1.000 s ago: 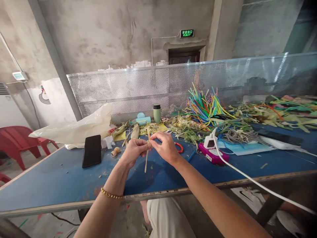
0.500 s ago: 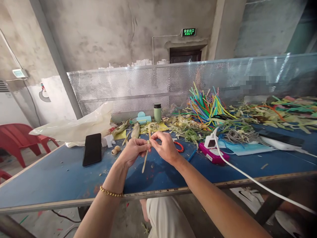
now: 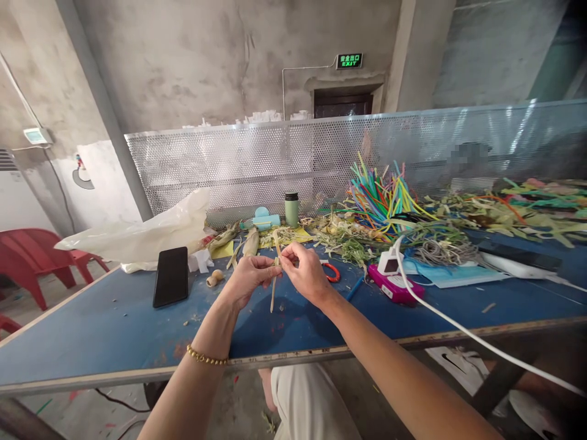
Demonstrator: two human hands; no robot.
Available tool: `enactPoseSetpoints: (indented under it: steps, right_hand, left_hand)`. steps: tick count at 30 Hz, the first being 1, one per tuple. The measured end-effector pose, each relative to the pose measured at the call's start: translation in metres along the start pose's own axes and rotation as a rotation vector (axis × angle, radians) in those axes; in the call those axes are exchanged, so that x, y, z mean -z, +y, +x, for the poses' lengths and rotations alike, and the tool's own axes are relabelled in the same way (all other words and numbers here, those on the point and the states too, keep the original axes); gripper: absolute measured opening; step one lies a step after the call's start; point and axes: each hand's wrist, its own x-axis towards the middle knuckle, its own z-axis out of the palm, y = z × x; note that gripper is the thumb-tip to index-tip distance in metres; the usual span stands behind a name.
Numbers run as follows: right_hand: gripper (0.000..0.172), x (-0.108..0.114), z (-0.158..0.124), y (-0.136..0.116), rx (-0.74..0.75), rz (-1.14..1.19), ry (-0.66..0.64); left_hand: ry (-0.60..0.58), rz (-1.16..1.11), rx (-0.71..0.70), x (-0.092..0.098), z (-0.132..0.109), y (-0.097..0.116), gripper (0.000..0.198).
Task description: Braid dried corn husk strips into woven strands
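A narrow pale strip of dried husk (image 3: 274, 293) stands nearly upright over the blue table, pinched between both hands. My left hand (image 3: 251, 276) is closed on it, thumb and forefinger together at its middle. My right hand (image 3: 300, 269) grips the same strip just to the right, fingertips almost touching the left ones. One end rises above the fingers and the other hangs below them. Small round tan pieces (image 3: 214, 278) lie left of my left hand, and a dried husk bundle (image 3: 251, 242) lies behind it. Beyond my right hand are red scissor handles (image 3: 332, 272).
On the blue table (image 3: 114, 330) a black phone (image 3: 170, 277) lies at left, near a plastic bag (image 3: 142, 235). Behind stand a green bottle (image 3: 291, 209) and colourful pipe cleaners (image 3: 380, 195). At right, a magenta power strip (image 3: 395, 286) trails a white cable (image 3: 463, 342).
The hanging lower end of the strip has swung slightly right and now looks more upright. Both hands keep their pinch and have shifted only a little.
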Motion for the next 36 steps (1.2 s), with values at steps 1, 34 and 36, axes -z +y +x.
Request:
enactPoseSetpoints:
  steps: [1, 34, 36]
  right_hand:
    - [0.008, 0.0000, 0.0002, 0.0004, -0.023, 0.026, -0.006]
    - [0.011, 0.0072, 0.0036, 0.0004, -0.112, 0.052, -0.133]
    - [0.011, 0.0066, 0.0033, 0.0011, -0.109, 0.058, -0.129]
  left_hand:
    - [0.015, 0.019, -0.002, -0.0006, 0.0001, 0.0002, 0.027]
    - [-0.057, 0.026, 0.005, 0.0032, 0.0010, -0.0013, 0.027]
    - [-0.042, 0.039, 0.006, 0.0031, 0.0014, -0.0023, 0.026]
